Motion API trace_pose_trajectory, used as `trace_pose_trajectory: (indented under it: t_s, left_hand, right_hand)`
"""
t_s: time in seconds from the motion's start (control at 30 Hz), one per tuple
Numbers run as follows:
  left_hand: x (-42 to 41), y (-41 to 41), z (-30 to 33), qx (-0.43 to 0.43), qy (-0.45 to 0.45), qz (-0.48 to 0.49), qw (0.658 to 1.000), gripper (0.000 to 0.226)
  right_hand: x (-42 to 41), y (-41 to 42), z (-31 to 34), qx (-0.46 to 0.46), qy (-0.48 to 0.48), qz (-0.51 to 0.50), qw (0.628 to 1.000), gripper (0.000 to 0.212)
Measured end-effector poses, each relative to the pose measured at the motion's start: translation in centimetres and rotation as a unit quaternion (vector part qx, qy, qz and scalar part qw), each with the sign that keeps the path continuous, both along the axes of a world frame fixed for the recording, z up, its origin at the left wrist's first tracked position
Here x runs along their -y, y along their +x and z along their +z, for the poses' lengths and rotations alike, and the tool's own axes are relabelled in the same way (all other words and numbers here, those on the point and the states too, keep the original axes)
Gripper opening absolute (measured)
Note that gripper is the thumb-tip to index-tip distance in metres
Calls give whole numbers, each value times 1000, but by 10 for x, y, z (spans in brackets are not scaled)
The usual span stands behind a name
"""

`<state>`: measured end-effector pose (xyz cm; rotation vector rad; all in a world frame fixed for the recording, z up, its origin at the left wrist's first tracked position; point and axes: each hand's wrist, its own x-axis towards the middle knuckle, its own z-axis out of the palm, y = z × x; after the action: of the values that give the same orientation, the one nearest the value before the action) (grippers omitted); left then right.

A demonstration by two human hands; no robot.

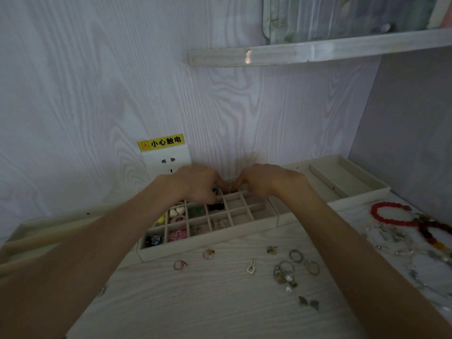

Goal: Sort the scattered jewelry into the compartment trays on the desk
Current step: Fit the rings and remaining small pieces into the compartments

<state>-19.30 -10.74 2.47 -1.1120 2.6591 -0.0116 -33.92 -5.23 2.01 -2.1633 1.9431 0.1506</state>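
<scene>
Up at the back edge of the desk point(220, 302), we've got both hands over the gridded compartment tray point(244, 231). Our left hand point(195, 183) and right hand point(265, 181) are together, fingertips nearly meeting above a rear cell, fingers curled; something small and pale sits between them, but it's too blurred to tell what, or which hand pinches it. A black bead shows just under the left hand.

Tray is cream, shallow, w/ many small square cells. Left-side cells are filled: white heart pieces point(176, 211), a pink curly piece point(178, 234), black bits point(216, 206), a yellow item at the left edge, dark blue-ish bits in the front left cell. Right-side cells look bare.

Loose jewelry lies on the desk in front of the tray: two rose-gold rings point(208, 253) near the tray's front wall, a square pendant point(250, 268), and a cluster of silver rings point(292, 265) toward the right. By the right edge lie a red bead bracelet point(389, 214) and a tangle of clear and amber beads.

A long plain tray point(347, 177) sits at the back right corner. On the wall behind: a socket point(167, 160) w/ a yellow warning label point(161, 142).
</scene>
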Motion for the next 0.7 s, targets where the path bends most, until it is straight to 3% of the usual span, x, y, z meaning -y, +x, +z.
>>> trace_pose_trajectory:
  t_s: [0.2, 0.47, 0.7]
  left_hand:
    - [-1, 1, 4, -21, 6, 10, 1000, 43]
    - [-25, 32, 36, -223, -22, 81, 971, 18]
    - [-84, 54, 19, -232, -21, 95, 968, 17]
  right_hand:
    - [1, -2, 4, 22, 30, 22, 999, 41]
    - [-26, -27, 49, 135, -39, -1, 990, 36]
    - [-75, -17, 43, 123, -8, 2, 992, 32]
